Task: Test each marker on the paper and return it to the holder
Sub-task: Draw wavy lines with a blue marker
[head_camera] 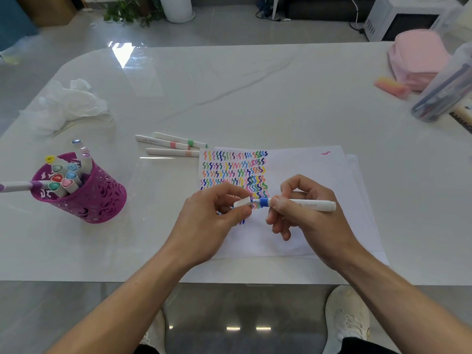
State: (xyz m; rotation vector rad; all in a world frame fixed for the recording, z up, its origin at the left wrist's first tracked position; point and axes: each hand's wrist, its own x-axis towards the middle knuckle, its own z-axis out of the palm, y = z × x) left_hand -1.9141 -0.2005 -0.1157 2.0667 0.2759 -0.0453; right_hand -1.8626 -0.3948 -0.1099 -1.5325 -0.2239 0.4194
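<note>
Stuff around first: well off to the left of the fingers (238, 214) sits the purple cut-out holder (86, 200), stuffed with markers caps-up, plus one purple-banded marker (18, 186) leaning out over its rim. Beyond the fingers and a bit left, three loose white markers (171, 145) lie side by side on the worktop (229, 85), right at the paper's corner. Farther back left there's a crumpled white wrapper (69, 103); far right, a pink pouch (419, 60) and a clear tube of pens (441, 93).

Both hands hang over the paper (306, 172) and cover the bottom of the squiggle rows (loads of colours, all on its left half).

Now the marker (309, 204): white barrel, blue collar, blue tip. The right hand (314, 221) grips it just behind the collar, thumb and forefinger curled round it, barrel sticking out to the right. The left hand (212, 218) pinches the white cap (242, 202) between thumb and fingertips. The cap's open end is right at the tip; can't tell if they're touching.
</note>
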